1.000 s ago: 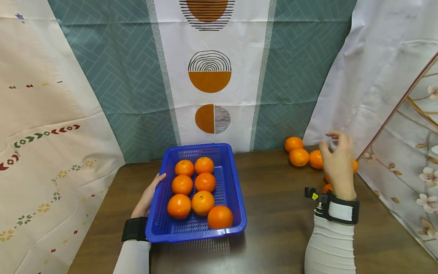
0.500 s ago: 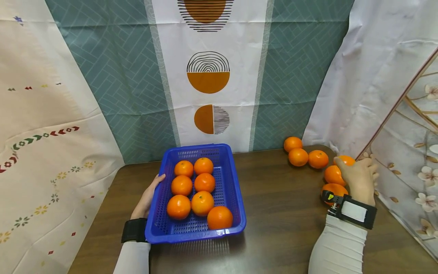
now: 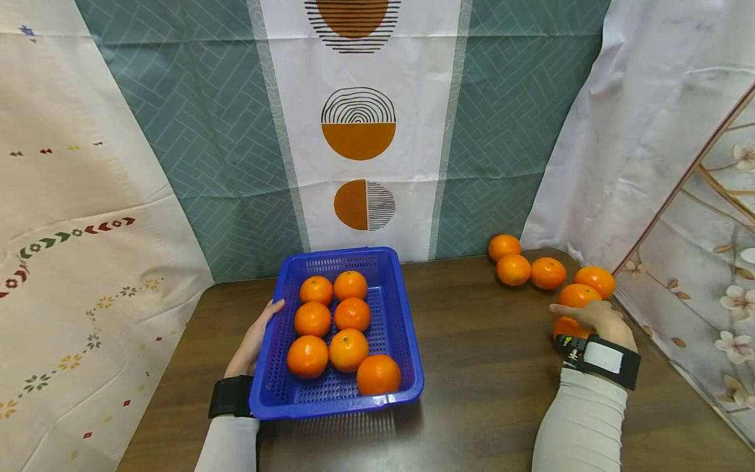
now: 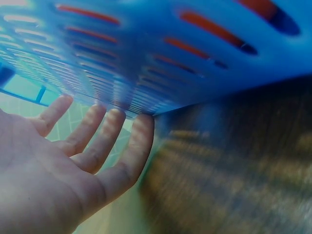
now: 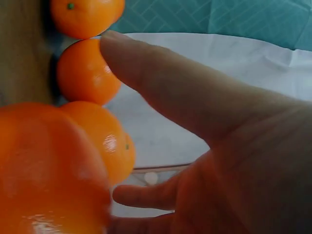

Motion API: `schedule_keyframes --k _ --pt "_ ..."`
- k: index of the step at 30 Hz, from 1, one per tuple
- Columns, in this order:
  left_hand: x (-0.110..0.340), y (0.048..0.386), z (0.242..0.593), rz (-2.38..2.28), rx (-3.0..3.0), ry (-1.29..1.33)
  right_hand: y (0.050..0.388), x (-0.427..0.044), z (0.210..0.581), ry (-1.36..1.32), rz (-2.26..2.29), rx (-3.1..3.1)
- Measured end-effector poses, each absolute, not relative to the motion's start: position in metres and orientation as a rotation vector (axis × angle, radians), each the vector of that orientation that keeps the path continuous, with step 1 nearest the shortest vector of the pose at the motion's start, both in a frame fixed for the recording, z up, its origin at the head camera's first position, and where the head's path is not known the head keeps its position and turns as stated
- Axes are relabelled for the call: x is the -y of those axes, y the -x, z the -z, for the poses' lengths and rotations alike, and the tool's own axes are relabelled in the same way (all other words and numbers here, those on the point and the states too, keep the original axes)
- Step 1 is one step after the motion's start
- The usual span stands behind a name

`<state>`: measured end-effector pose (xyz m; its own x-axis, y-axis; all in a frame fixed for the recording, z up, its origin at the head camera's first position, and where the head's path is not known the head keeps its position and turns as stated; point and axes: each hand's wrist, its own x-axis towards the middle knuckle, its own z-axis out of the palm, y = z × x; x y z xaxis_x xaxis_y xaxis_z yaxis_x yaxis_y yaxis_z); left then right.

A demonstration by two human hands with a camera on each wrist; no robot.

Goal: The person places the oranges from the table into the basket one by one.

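My left hand (image 3: 253,341) (image 4: 73,161) rests against the left side of the blue basket (image 3: 415,354) (image 4: 131,44), its fingers spread and loosely bent, tips at the perforated wall. Several oranges (image 3: 309,357) lie inside the basket. At the right, my right hand (image 3: 604,322) (image 5: 209,122) hovers over the nearest orange (image 3: 569,326) (image 5: 44,165) of the loose group, partly covering it. Its thumb is extended and the other fingers are spread apart; no grip shows. Just beyond the thumb is another orange (image 3: 579,295).
More loose oranges stand farther back: one by the right cloth (image 3: 595,282), another to its left (image 3: 548,273), and two near the back edge (image 3: 513,270) (image 3: 504,246). Patterned cloths (image 3: 507,131) hang behind and beside the brown table (image 3: 472,367).
My right hand first went right and down to the far side of the oranges, then drew slightly left and nearer, over the nearest one. My left hand and the basket have stayed in place.
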<state>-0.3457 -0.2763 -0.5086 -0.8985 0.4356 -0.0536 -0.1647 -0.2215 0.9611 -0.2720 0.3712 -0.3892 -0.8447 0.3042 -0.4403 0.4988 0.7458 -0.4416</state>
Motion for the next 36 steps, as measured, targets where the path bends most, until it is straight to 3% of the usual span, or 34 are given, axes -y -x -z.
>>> schedule_keyframes --k 1,8,23,36 --pt "0.270 0.331 0.496 -2.135 -1.702 -0.277 0.272 -0.372 0.390 -0.600 0.787 -2.585" --pt "0.257 0.314 0.466 -2.102 -1.761 -0.104 0.269 -0.375 0.395 -0.531 0.771 -2.555" --pt "0.260 0.321 0.479 -2.113 -1.755 -0.085 0.269 -0.381 0.404 -0.446 0.761 -2.536" --pt "0.261 0.323 0.482 -2.128 -1.757 -0.067 0.268 -0.377 0.379 -0.289 0.676 -2.655"
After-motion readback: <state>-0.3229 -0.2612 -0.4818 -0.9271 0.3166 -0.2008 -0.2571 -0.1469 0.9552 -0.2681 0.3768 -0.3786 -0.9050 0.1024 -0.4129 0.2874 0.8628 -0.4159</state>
